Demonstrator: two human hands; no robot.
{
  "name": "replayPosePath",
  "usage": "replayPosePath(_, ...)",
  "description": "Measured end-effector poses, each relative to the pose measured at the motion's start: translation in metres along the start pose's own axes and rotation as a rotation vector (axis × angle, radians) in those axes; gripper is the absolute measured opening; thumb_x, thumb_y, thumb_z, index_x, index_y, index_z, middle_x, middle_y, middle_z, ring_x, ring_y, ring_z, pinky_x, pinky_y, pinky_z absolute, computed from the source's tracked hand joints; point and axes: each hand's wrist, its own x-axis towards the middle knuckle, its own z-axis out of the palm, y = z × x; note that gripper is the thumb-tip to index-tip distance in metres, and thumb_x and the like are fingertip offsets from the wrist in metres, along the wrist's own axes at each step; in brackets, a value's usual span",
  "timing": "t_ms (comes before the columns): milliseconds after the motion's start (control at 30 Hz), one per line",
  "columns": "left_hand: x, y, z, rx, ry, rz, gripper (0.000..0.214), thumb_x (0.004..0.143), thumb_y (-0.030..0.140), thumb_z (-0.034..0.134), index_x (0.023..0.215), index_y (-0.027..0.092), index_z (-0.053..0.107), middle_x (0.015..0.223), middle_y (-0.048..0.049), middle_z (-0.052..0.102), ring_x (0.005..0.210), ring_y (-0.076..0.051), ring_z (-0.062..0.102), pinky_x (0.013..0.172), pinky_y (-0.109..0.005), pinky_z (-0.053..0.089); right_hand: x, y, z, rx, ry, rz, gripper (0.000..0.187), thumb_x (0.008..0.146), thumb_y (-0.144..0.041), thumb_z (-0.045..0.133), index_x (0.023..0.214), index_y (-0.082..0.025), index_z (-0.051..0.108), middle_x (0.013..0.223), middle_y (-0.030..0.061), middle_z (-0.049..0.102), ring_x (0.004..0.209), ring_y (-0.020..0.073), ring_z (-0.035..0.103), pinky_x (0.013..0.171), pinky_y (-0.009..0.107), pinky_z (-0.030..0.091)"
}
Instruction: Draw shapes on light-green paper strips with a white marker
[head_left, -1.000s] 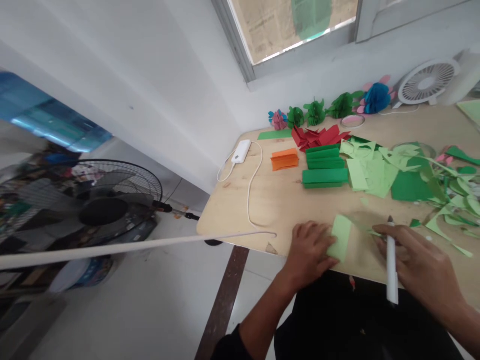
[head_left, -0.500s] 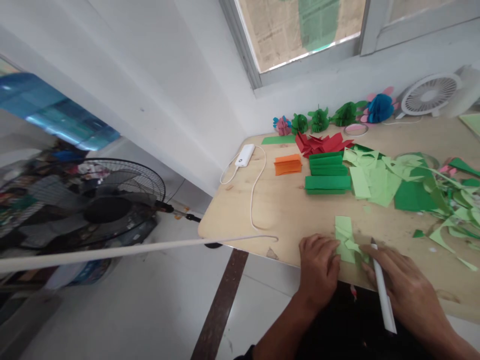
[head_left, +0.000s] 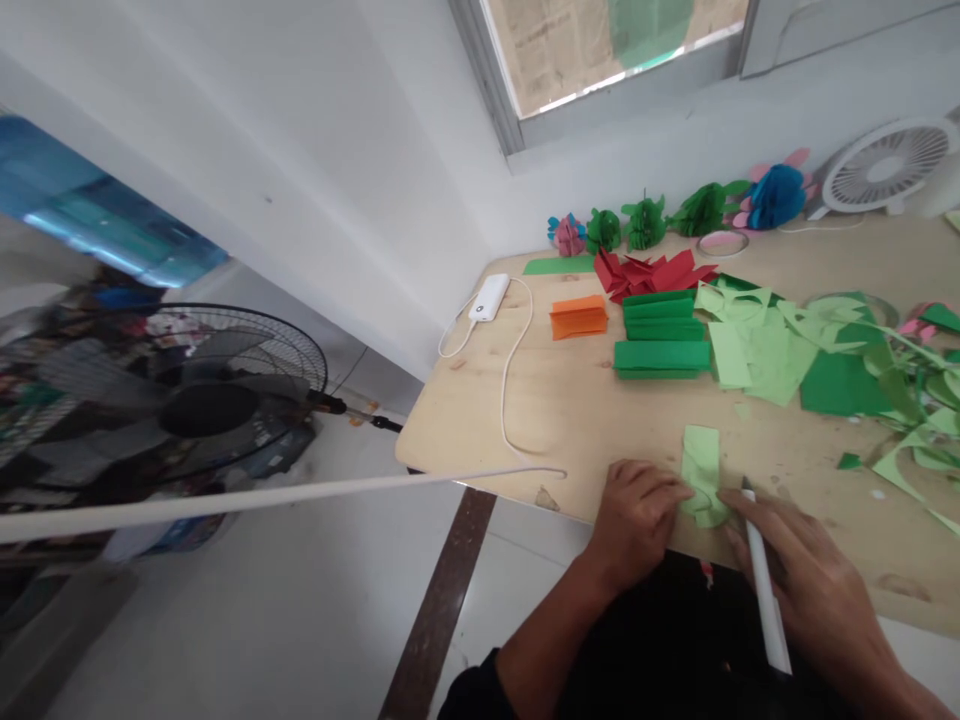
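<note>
A light green paper strip [head_left: 701,450] lies near the table's front edge. Over its lower part is a smaller cut-out piece of light green paper [head_left: 705,508]. My left hand [head_left: 636,515], its fingers curled together, pinches the left end of the small piece. A white pen [head_left: 766,600] with a dark tip is tucked in my right hand [head_left: 814,570], tip pointing away from me. The fingertips of that hand also touch the right side of the small piece.
Folded green papers [head_left: 661,358], an orange one [head_left: 579,316] and red ones [head_left: 652,272] lie farther back. Light green scraps [head_left: 919,450] spread at the right. A power bank [head_left: 490,297] with a white cable sits left. Paper figures [head_left: 645,222] and a small fan [head_left: 885,165] line the wall.
The small cut-out piece has shifted and turned on the strip, now lying lower across it. My left fingers have moved onto its left end. The pen stays in my right hand.
</note>
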Motion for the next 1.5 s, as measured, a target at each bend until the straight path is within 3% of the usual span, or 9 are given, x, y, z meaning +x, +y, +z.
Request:
replayPosePath(233,0.007,-0.004,-0.008,-0.048,0.032,-0.014,0.021,0.099,0.021,0.057,0.112,0.020,0.074,0.107,-0.0044,0.078,0.109,-0.019,0.065,0.099,-0.036,0.050,0.008,0.001,-0.001,0.011,-0.008,-0.014,0.026,0.097,-0.025,0.055,0.120,-0.019,0.063,0.106,0.0100,0.073,0.098,0.0252,0.071,0.089,0.041,0.054)
replayPosePath(567,0.017,-0.020,-0.024,0.110,-0.130,0.103,0.025,0.098,0.034,0.061,0.116,0.022,0.074,0.126,-0.0069,0.072,0.127,-0.025,0.053,0.109,-0.042,0.041,0.004,0.013,-0.004,0.045,-0.036,-0.030,0.032,0.093,-0.024,0.059,0.125,-0.021,0.063,0.115,0.0104,0.073,0.114,0.0278,0.067,0.093,0.042,0.051)
replayPosePath(833,0.019,-0.019,-0.016,0.132,-0.168,0.166,0.024,0.099,0.041,0.060,0.110,0.025,0.074,0.133,-0.0054,0.068,0.129,-0.024,0.053,0.110,-0.042,0.035,0.002,0.021,-0.002,0.031,-0.038,-0.121,0.029,0.092,-0.023,0.061,0.121,-0.020,0.063,0.110,0.0096,0.074,0.112,0.0281,0.067,0.095,0.043,0.051)
replayPosePath(1233,0.006,0.010,0.003,0.158,0.029,0.057,0.014,0.096,0.030,0.062,0.096,0.020,0.072,0.116,-0.0055,0.073,0.114,-0.022,0.059,0.100,-0.039,0.042,0.013,0.024,-0.002,0.021,-0.045,-0.158,0.027,0.096,-0.021,0.056,0.122,-0.018,0.061,0.113,0.0119,0.072,0.113,0.0282,0.065,0.092,0.042,0.050)
replayPosePath(1367,0.004,0.012,0.007,0.153,0.114,0.061,0.017,0.098,0.028,0.059,0.090,0.020,0.071,0.112,-0.0050,0.074,0.109,-0.021,0.060,0.098,-0.038,0.044,0.013,0.023,-0.003,0.021,-0.026,-0.143,0.027,0.096,-0.022,0.056,0.122,-0.017,0.061,0.112,0.0130,0.071,0.111,0.0286,0.065,0.091,0.042,0.051)
replayPosePath(1500,0.006,0.009,0.006,0.159,0.104,0.071,0.018,0.099,0.029,0.059,0.093,0.020,0.073,0.116,-0.0059,0.073,0.112,-0.021,0.060,0.099,-0.039,0.044,0.010,0.025,-0.004,0.014,-0.012,-0.109,0.030,0.096,-0.023,0.058,0.125,-0.019,0.062,0.112,0.0120,0.071,0.111,0.0288,0.065,0.092,0.042,0.051)
